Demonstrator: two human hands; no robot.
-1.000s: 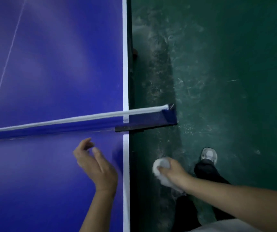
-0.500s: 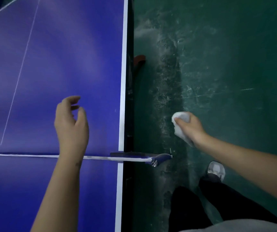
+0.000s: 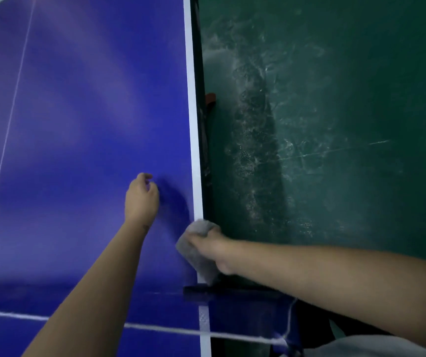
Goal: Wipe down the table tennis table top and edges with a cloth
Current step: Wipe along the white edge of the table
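The blue table tennis table top point(image 3: 78, 137) fills the left of the view, with a white stripe along its right edge point(image 3: 192, 124). My right hand point(image 3: 213, 244) grips a crumpled grey-white cloth point(image 3: 196, 251) and presses it on that edge just beyond the net. My left hand point(image 3: 141, 198) hovers over the blue surface a little to the left, fingers loosely curled, holding nothing.
The net point(image 3: 155, 328) with its white top cord crosses the bottom of the view, clamped by a dark bracket point(image 3: 232, 291) at the table's side. Scuffed green floor point(image 3: 335, 124) lies to the right. A small red part point(image 3: 210, 99) sticks out under the table edge.
My right hand came in from over the floor and set the cloth on the table's right edge past the net. My left hand reached further over the net, nearer that edge.
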